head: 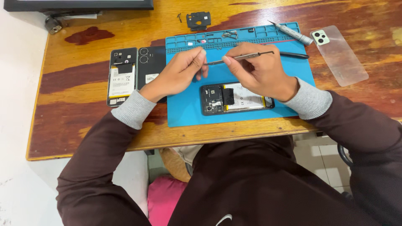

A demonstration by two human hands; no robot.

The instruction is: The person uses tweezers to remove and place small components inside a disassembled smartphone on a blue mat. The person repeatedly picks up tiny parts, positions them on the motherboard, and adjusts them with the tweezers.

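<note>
An opened black phone (236,98) with its battery showing lies on a blue repair mat (188,109), just below both hands. My right hand (259,69) grips metal tweezers (240,57), held level above the mat. My left hand (180,73) has its fingertips pinched at the tweezers' left tip; whether a small part sits between them is too small to tell. Both wrists wear grey cuffs on dark brown sleeves.
A second opened phone (121,77) and a black back cover (151,65) lie left of the mat on the wooden table (75,109). A clear case (340,54), a screwdriver (291,33), a black frame piece (198,20) and a monitor base (79,5) sit along the back.
</note>
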